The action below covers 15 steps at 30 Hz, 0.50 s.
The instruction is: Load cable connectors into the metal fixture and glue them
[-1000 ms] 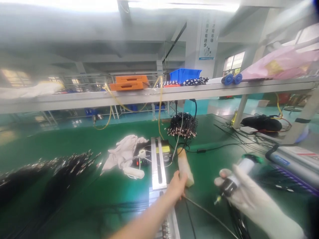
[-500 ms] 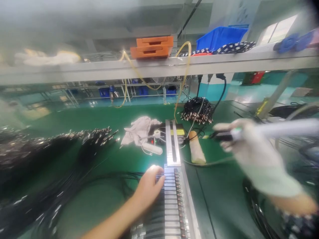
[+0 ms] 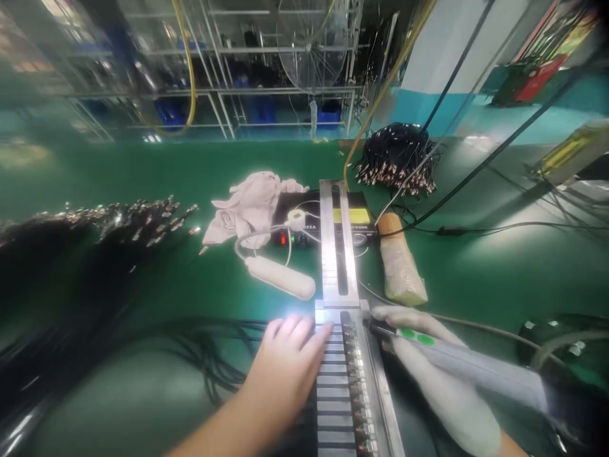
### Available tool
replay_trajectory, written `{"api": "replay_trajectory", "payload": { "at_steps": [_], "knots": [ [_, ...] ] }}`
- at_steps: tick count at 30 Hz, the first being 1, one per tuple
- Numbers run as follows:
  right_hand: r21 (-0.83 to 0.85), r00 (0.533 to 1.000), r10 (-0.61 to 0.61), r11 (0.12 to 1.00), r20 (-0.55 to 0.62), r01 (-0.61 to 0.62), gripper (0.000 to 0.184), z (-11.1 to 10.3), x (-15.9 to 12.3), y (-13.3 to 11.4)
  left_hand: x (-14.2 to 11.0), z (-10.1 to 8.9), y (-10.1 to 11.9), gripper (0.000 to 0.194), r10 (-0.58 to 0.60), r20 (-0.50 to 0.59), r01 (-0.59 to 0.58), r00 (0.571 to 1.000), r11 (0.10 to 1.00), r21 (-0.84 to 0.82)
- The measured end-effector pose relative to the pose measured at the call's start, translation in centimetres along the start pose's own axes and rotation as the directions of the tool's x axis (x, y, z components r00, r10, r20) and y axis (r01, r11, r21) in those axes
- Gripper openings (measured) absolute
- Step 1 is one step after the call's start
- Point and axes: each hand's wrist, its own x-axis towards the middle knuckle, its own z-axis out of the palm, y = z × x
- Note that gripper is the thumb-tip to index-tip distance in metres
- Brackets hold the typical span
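Observation:
A long metal slotted fixture (image 3: 335, 387) runs from the near edge up the middle, with small copper-coloured cable ends (image 3: 360, 381) along its right side. My bare left hand (image 3: 292, 352) lies on the fixture's upper left edge, fingers stretched forward, thumb across the top slots. In my white-gloved right hand (image 3: 428, 368) is a grey pen-shaped tool (image 3: 476, 368) with a black front and green spots. Its front touches or nearly touches the fixture's upper right corner; the very tip is hidden. Black cables (image 3: 209, 346) come in from the left beside my left hand.
Beyond the fixture, a slotted metal bar (image 3: 329, 254) lies over a black control box (image 3: 304, 219). Around it are a pale cloth (image 3: 247, 209), a white cylindrical piece (image 3: 280, 277) and a wrapped block (image 3: 402, 273). Cable bundles lie left (image 3: 109, 247) and back right (image 3: 399, 155).
My left hand has left the wrapped block and come to the fixture. My right hand has swung the tool left to the fixture's upper right corner. The view has tilted down.

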Motion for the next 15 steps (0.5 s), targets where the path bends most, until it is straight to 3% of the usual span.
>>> {"api": "replay_trajectory", "payload": {
  "at_steps": [4,8,15],
  "knots": [
    [-0.109,0.978,-0.174,0.976,0.111,0.186,0.02,-0.25,-0.57,-0.45,-0.22,0.87,-0.08,0.041,-0.016,-0.08,0.018,0.997,1.0,0.025],
    [-0.178,0.927,-0.309,0.921,0.211,0.347,0.028,-0.43,-0.59,-0.05,-0.21,0.51,-0.17,0.041,0.013,-0.054,-0.01,0.998,0.998,0.067],
    [-0.208,0.916,-0.311,0.907,0.255,0.366,0.026,-0.57,-0.3,0.13,-0.6,1.13,-0.13,0.043,-0.013,-0.112,0.019,0.994,0.999,0.048]
  ]
}}
